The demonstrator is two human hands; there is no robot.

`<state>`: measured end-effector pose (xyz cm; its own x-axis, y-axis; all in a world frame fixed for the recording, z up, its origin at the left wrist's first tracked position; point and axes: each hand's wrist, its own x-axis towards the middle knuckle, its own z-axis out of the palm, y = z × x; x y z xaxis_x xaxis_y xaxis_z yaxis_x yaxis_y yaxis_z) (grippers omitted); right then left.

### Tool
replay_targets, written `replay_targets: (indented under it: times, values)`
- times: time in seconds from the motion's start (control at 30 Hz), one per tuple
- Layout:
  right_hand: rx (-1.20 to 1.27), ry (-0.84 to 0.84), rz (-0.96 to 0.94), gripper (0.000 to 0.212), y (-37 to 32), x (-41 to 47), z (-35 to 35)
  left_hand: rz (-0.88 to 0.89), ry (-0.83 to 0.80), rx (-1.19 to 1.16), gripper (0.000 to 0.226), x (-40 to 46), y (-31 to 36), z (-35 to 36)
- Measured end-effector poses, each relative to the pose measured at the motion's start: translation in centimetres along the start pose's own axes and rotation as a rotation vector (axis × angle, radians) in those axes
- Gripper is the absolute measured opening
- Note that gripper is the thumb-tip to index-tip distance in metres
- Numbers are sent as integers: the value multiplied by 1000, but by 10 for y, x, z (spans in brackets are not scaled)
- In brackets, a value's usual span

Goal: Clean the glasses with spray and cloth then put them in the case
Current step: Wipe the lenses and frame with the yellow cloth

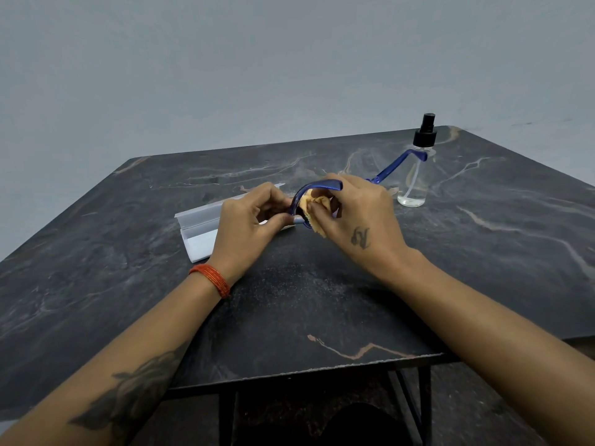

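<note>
Glasses (pixel 317 185), blue frame, held up just above table (pixel 322 300) centre, btwn both hands. One temple arm sticking out to the right & back, its tip crossing in front of spray bottle (pixel 417 175).

Left hand (pixel 249 222): fingers curled, pinching left end of frame. Red-orange bangles (pixel 211 280) on that wrist, tattoo on forearm.

Right hand (pixel 355 217): fingers curled round yellow cloth (pixel 317 204), pressing it vs. lens from inside the frame; thumb side hidden behind cloth, so exact grip on frame can't be told. Small tattoo on back of hand.

Spray bottle: clear, black pump top, upright, far right of table, well apart from left hand, near right hand. Little liquid visible at bottom.

Case (pixel 201 225): white/grey, lying open on table behind & under left hand, partly hidden by it. Nothing seen inside visible part.

Table: dark marble-look top w/ pale veins, black metal legs. Grey wall behind.
</note>
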<state>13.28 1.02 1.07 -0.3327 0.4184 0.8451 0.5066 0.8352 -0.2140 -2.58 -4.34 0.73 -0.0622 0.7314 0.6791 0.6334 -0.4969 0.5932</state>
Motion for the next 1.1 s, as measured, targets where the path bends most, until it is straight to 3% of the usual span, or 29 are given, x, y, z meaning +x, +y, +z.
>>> replay_targets:
  times: [0.17,0.37,0.53,0.83,0.93,1.1]
  values:
    - [-57,37,17,5,1,1,-1,7,-3,4,25,-1,0,1]
    - [-75,50,38,14,-2,0,-2,34,12,31,36,-1,0,0]
    - [20,16,13,14,-4,-2,1,46,26,31,23,0,0,-2]
    - [34,-70,-101,12,2,-2,-4,35,25,11,25,1,-3,-4]
    - [31,34,-9,15,6,1,-6,21,28,7,24,2,-4,-4]
    - [274,142,227,38,11,7,-7,11,31,3,20,2,-3,-6]
